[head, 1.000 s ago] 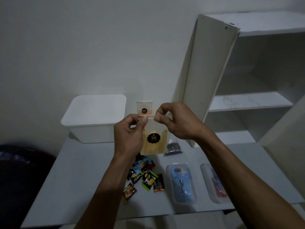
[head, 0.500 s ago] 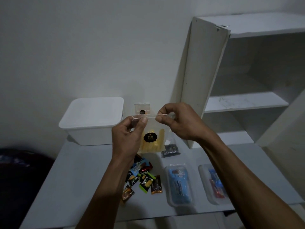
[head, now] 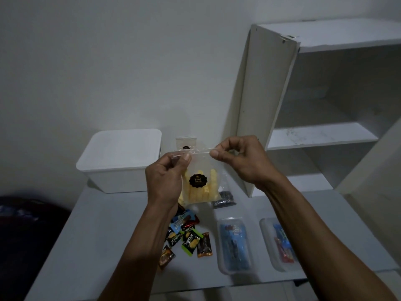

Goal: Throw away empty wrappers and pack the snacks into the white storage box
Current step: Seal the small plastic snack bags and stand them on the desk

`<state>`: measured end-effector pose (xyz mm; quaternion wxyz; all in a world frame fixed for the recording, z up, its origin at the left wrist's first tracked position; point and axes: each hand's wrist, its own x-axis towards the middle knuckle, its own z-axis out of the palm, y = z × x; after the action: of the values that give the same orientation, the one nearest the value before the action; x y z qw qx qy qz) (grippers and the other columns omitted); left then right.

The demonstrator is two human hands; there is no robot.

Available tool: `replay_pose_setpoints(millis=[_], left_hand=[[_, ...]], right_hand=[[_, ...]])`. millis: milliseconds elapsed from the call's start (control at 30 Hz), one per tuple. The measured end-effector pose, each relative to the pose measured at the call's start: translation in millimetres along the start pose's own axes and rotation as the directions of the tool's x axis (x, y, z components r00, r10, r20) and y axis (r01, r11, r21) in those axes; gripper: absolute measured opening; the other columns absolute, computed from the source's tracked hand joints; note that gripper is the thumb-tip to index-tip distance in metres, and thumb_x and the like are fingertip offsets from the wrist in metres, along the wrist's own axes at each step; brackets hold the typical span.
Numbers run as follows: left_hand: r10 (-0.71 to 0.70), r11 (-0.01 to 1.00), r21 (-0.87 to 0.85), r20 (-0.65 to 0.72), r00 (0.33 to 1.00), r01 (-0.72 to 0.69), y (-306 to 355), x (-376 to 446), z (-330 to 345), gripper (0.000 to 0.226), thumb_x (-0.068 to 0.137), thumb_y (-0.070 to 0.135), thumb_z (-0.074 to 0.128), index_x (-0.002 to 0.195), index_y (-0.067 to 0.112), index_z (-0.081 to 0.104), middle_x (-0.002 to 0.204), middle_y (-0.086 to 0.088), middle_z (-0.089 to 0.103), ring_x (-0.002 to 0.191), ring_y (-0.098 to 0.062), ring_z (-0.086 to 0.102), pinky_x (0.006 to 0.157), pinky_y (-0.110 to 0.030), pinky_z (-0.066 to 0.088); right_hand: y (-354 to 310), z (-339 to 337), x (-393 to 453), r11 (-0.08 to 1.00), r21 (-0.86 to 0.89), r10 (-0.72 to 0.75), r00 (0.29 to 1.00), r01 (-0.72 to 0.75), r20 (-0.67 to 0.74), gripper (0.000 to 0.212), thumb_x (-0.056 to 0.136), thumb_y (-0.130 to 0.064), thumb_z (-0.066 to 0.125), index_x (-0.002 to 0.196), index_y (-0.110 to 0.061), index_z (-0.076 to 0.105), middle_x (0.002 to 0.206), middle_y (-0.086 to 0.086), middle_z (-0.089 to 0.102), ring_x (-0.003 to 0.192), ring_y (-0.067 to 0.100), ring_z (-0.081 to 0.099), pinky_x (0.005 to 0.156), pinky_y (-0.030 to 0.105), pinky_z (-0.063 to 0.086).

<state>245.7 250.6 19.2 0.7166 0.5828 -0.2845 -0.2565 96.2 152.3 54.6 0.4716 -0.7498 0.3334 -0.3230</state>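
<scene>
I hold a clear zip bag of yellow snack sticks (head: pixel 198 185) with a round black label up in front of me. My left hand (head: pixel 167 177) pinches the left end of its top strip, and my right hand (head: pixel 236 158) pinches the right end. The white storage box (head: pixel 121 164) stands with its lid on at the back left of the table. Several small colourful snack packets (head: pixel 186 235) lie on the table below my left wrist. A second clear pouch (head: pixel 185 143) leans against the wall behind the bag.
Two clear plastic tubs with blue packs inside, the nearer tub (head: pixel 234 244) and the right tub (head: pixel 280 244), lie on the white table (head: pixel 104 246). A small dark packet (head: pixel 224 198) lies behind them. An open white shelf unit (head: pixel 325 135) fills the right side.
The bag hangs a little further left and its yellow sticks show more fully. My hands keep their pinch on the top strip, slightly further apart.
</scene>
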Motion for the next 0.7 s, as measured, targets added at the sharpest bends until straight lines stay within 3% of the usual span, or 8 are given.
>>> replay_pose_setpoints(millis=[333, 400, 467, 533, 700], left_hand=[[0.037, 0.999, -0.02, -0.038, 0.999, -0.038, -4.3, 9.7, -3.9, 0.01, 0.084, 0.011, 0.07, 0.079, 0.019, 0.073, 0.077, 0.004, 0.072, 0.076, -0.004, 0.065, 0.069, -0.016, 0.051], [0.041, 0.999, -0.004, -0.021, 0.999, -0.041, -6.2, 11.3, -2.0, 0.013, 0.084, 0.01, 0.071, 0.077, 0.02, 0.073, 0.077, 0.003, 0.072, 0.076, -0.006, 0.064, 0.071, -0.018, 0.051], [0.026, 1.0, -0.006, 0.002, 1.0, -0.026, -8.8, 12.9, -0.8, 0.01, 0.085, 0.011, 0.07, 0.078, 0.019, 0.073, 0.076, 0.004, 0.072, 0.076, -0.006, 0.064, 0.071, -0.019, 0.052], [0.008, 1.0, 0.005, 0.029, 1.0, -0.008, -10.8, 14.6, -0.7, 0.007, 0.087, 0.013, 0.068, 0.082, 0.017, 0.072, 0.077, 0.004, 0.072, 0.074, -0.003, 0.064, 0.068, -0.016, 0.051], [0.006, 0.996, 0.087, 0.126, 0.992, -0.017, -16.5, 23.0, -9.6, 0.009, 0.09, 0.014, 0.065, 0.084, 0.016, 0.07, 0.076, 0.009, 0.069, 0.075, -0.003, 0.062, 0.073, -0.019, 0.05]], right_hand=[[5.4, -9.1, 3.3, 0.999, 0.037, 0.025, 0.997, -0.028, 0.075, 0.013, 0.08, -0.029, 0.077, 0.082, -0.017, 0.074, 0.082, -0.004, 0.075, 0.083, 0.008, 0.068, 0.086, 0.035, 0.054], [6.9, -3.3, 4.9, 1.0, 0.027, 0.009, 0.995, -0.011, 0.1, 0.013, 0.084, -0.029, 0.073, 0.088, -0.017, 0.075, 0.085, -0.002, 0.075, 0.086, 0.011, 0.069, 0.082, 0.028, 0.056], [5.2, 3.7, 6.8, 1.0, 0.03, -0.005, 0.996, 0.003, 0.086, 0.01, 0.088, -0.027, 0.071, 0.088, -0.017, 0.074, 0.081, -0.004, 0.074, 0.08, 0.001, 0.068, 0.069, 0.014, 0.051], [2.7, 9.0, 9.4, 1.0, 0.028, 0.003, 0.998, -0.005, 0.064, 0.01, 0.089, -0.025, 0.07, 0.086, -0.016, 0.074, 0.08, -0.004, 0.073, 0.074, -0.003, 0.066, 0.061, 0.009, 0.047], [-2.0, 14.1, 16.5, 0.985, 0.059, 0.149, 0.971, -0.163, 0.185, 0.027, 0.093, -0.037, 0.062, 0.082, -0.015, 0.074, 0.094, -0.004, 0.077, 0.079, 0.006, 0.072, 0.064, 0.026, 0.047]])
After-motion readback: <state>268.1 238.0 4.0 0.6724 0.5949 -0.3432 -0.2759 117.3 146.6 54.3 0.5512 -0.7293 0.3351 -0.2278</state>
